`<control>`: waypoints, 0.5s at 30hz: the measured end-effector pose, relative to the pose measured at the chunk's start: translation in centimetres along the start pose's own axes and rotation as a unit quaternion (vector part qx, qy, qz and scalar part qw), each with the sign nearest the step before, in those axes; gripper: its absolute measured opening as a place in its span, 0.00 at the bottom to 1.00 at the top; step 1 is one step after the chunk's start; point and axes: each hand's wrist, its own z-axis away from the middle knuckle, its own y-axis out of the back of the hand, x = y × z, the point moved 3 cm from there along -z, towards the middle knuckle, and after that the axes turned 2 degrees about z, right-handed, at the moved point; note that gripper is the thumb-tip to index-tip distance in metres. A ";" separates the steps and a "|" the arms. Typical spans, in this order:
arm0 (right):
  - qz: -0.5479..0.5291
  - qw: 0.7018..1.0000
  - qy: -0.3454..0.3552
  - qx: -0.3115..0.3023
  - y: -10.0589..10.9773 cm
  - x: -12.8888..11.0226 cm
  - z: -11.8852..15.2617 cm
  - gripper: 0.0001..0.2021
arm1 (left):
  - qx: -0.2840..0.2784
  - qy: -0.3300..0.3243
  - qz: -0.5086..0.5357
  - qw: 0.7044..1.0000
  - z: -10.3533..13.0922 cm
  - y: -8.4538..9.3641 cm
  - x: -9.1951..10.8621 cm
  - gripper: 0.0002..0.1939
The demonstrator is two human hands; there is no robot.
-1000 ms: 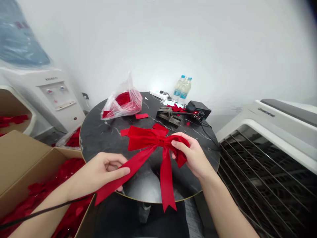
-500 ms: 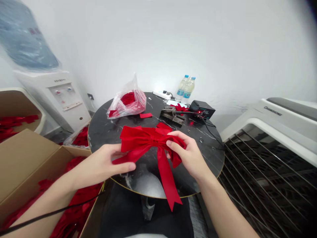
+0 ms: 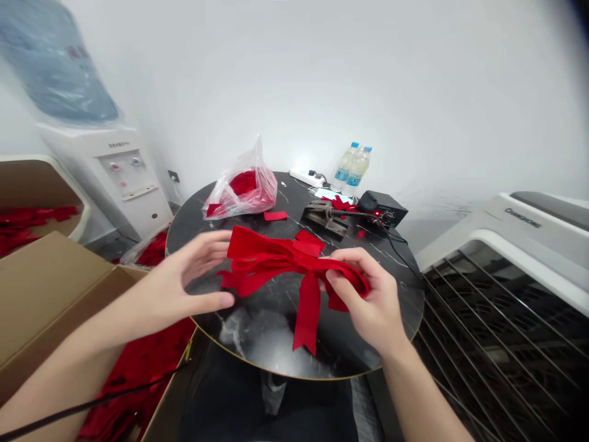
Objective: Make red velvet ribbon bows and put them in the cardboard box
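A red ribbon bow (image 3: 276, 258) with notched tails is held above the round black table (image 3: 257, 337). My right hand (image 3: 368, 294) pinches its right loops between thumb and fingers. To the left of the bow, my left hand (image 3: 197, 270) is open, thumb and fingers spread apart around its left end. Whether those fingers touch the ribbon I cannot tell. Behind the bow lies a small red ribbon piece (image 3: 275, 216) on the tabletop. Farther right, a soldering iron (image 3: 340, 212) rests in its dark stand (image 3: 324, 222).
A clear plastic bag (image 3: 264, 190) of red pieces, a power strip (image 3: 306, 178), water bottles (image 3: 356, 169) and a black control box (image 3: 384, 205) stand at the back. On the left are a cardboard box (image 3: 50, 288) of red ribbons and a water dispenser (image 3: 133, 184). A large white-framed appliance (image 3: 519, 233) stands right.
My left hand has opened wider and drawn back left from the bow. My right hand has shifted right with the bow, whose hanging tail has swung and now sits higher.
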 end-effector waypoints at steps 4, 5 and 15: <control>0.066 0.992 0.101 -0.031 0.6 -0.9 0.3 0.14 | 0.027 -0.072 0.047 0.996 0.0 1.7 2.8 0.43; 0.074 0.989 0.124 -0.042 0.7 -1.2 0.4 0.16 | 0.026 -0.088 0.024 0.996 0.0 1.6 3.8 0.42; 0.097 0.994 0.036 -0.046 0.6 -2.8 -0.4 0.07 | -0.160 0.007 -0.066 0.985 -2.6 -3.4 7.1 0.26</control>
